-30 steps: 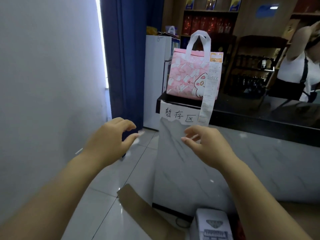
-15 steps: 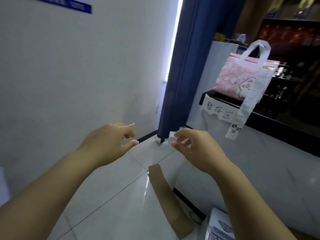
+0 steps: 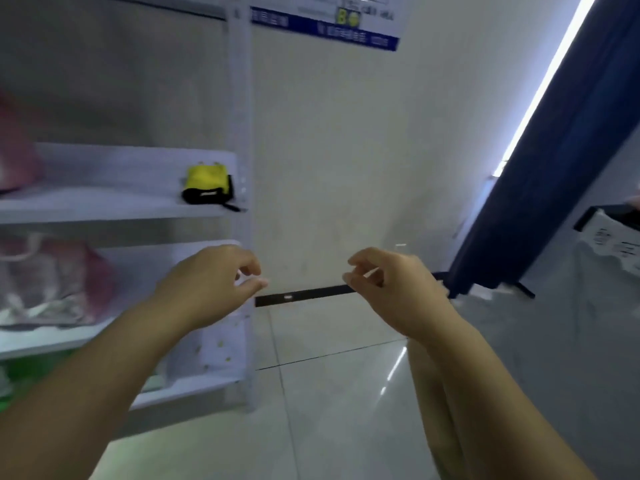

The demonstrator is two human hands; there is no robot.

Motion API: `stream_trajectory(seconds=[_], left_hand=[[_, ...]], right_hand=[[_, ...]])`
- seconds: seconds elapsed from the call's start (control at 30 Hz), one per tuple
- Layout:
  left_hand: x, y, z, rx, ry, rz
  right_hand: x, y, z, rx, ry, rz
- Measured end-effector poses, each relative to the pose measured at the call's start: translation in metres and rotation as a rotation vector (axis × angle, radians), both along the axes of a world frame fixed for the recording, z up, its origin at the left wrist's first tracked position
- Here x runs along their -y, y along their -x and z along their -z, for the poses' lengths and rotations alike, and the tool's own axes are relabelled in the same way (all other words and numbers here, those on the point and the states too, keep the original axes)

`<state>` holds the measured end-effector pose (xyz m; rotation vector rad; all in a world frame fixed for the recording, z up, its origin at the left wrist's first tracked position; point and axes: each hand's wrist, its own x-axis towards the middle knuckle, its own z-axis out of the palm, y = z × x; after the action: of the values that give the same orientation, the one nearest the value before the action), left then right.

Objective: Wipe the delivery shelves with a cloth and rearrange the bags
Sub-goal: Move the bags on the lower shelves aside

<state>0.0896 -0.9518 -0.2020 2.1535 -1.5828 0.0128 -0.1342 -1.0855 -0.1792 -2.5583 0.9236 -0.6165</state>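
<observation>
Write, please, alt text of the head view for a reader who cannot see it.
A person's left hand and right hand hover empty, fingers loosely curled, before a white wall. On the left, white delivery shelves hold a yellow-and-black bag and pink bags; a dark blue curtain hangs on the right.

White metal shelves (image 3: pixel 104 206) are standing over on the left. A small yellow-and-black bag (image 3: pixel 207 185) is sitting at the upper shelf's right end, and a blurry pink bag (image 3: pixel 59 282) is slumping on the shelf below.
</observation>
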Motion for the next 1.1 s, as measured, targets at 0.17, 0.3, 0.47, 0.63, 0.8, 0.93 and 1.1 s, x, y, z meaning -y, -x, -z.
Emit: stream_trajectory(seconds=[0.17,0.3,0.47,0.63,0.8,0.93,1.1], left_hand=[[-0.111,-0.043,0.003,-0.004,-0.009,-0.159],[-0.206,-0.073,0.004,0.029,-0.005,-0.263],[-0.328,-0.101,0.009,-0.006,0.016,-0.368],[-0.435,-0.124,0.019,-0.055,-0.020,-0.482],[-0.503,-0.153,0.026,-0.083,-0.009,-0.582],[-0.532,-0.186,0.035,-0.079,0.027,-0.607],[-0.544,-0.248,0.046,-0.074,0.046,-0.628]], right_hand=[[-0.081,-0.060,0.004,0.014,0.024,-0.135],[-0.158,-0.104,0.008,0.035,0.009,-0.211],[-0.266,-0.155,0.023,0.040,-0.033,-0.293],[-0.354,-0.202,0.038,-0.003,-0.068,-0.380],[-0.408,-0.247,0.048,-0.042,-0.082,-0.436],[-0.431,-0.287,0.057,-0.044,-0.090,-0.453],[-0.441,-0.350,0.072,-0.045,-0.105,-0.468]])
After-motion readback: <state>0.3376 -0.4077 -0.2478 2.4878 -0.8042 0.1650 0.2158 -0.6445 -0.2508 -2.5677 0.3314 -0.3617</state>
